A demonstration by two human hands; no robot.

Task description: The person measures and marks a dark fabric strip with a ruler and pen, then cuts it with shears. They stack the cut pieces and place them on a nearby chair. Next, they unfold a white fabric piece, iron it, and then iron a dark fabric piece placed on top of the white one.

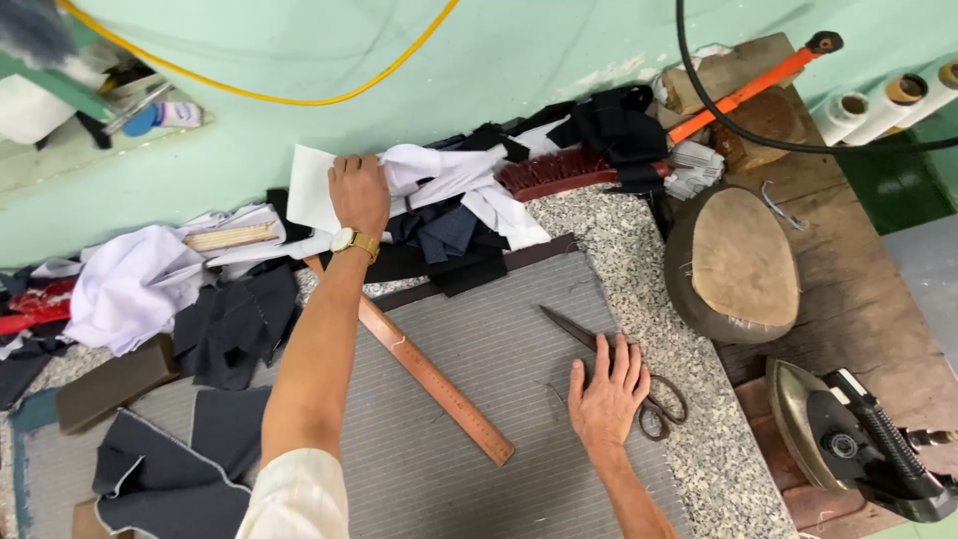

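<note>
Reaching toward the wall, my left hand closed its fingers on a white paper piece atop the fabric scraps. My right hand lay open and flat on the grey striped cloth, touching the scissors beside the wooden ruler.

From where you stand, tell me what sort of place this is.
Most likely a tailor's workroom. Dark metal shears lie on grey pinstriped cloth under the right hand, a long wooden ruler crosses the cloth, and a heavy pressing iron sits on the wooden bench.
</note>
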